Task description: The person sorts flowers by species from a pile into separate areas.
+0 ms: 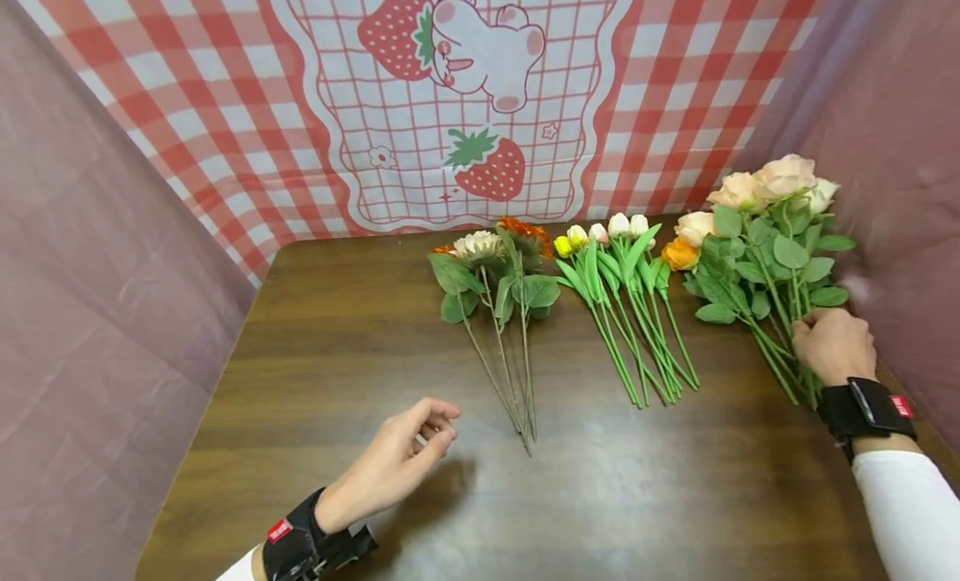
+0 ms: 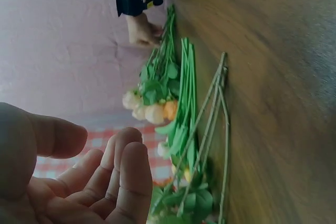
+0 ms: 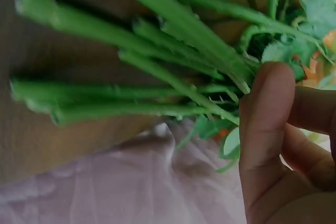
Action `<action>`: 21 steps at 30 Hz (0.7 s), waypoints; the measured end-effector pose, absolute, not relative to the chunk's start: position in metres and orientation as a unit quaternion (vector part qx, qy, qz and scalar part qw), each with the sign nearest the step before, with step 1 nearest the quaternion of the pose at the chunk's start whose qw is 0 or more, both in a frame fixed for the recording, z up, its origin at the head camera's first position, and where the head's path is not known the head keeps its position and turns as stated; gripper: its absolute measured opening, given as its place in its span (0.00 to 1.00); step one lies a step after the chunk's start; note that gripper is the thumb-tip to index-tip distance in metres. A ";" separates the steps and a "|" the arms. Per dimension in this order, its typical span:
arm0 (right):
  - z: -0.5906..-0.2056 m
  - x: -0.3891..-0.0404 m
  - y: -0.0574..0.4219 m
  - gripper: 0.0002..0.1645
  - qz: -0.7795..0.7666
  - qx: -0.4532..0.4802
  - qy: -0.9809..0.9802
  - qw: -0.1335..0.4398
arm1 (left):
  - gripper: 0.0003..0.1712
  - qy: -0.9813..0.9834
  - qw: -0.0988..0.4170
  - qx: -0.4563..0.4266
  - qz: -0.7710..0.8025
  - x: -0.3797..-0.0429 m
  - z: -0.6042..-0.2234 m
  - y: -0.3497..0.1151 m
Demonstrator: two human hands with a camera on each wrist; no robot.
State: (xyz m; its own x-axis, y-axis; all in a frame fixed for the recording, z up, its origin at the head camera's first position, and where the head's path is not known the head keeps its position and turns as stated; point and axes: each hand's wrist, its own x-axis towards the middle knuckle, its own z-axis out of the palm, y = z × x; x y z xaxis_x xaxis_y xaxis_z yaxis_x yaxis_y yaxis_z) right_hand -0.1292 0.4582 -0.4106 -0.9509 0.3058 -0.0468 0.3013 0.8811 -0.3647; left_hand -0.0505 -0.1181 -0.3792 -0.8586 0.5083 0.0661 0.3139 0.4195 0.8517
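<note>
At the right end of the table, my right hand (image 1: 836, 345) pinches among the green stems of a bunch of peach, cream and orange roses (image 1: 776, 185). In the right wrist view, the cut stem ends (image 3: 94, 30) fan out past the thumb (image 3: 270, 85), which hides where they meet the fingers. Over the front of the table, my left hand (image 1: 397, 456) hangs with loosely bent fingers and nothing in them. Nearest to it are the thin stems of several orange and cream flowers (image 1: 480, 247). Between these and the roses lie white, pink and yellow tulips (image 1: 618, 225).
The brown wooden table (image 1: 337, 339) ends at a red checked cloth (image 1: 225, 131) with strawberry prints behind it. Mauve curtains (image 1: 90, 314) hang on both sides, the right one close beside the roses. Each wrist wears a black strap (image 1: 866, 410).
</note>
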 end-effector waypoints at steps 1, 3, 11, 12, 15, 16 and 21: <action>-0.411 -0.129 0.458 0.20 0.186 -0.159 -0.969 0.000 | 0.11 0.840 0.095 0.244 0.475 -0.050 -0.380 -0.120; -0.412 -0.128 0.459 0.22 0.185 -0.162 -0.969 -0.006 | 0.11 0.846 0.082 0.242 0.468 -0.049 -0.381 -0.124; -0.417 -0.122 0.463 0.29 0.206 -0.176 -0.963 0.000 | 0.13 0.869 0.049 0.218 0.441 -0.049 -0.382 -0.139; -0.417 -0.121 0.464 0.29 0.208 -0.176 -0.962 0.003 | 0.13 0.871 0.046 0.216 0.439 -0.050 -0.382 -0.140; -0.418 -0.120 0.465 0.29 0.215 -0.181 -0.960 0.014 | 0.13 0.875 0.038 0.214 0.431 -0.050 -0.384 -0.141; -0.418 -0.119 0.465 0.29 0.217 -0.181 -0.959 0.019 | 0.13 0.877 0.034 0.215 0.428 -0.050 -0.384 -0.141; -0.418 -0.107 0.447 0.27 0.222 -0.189 -0.953 0.079 | 0.10 0.893 0.002 0.240 0.380 -0.053 -0.389 -0.142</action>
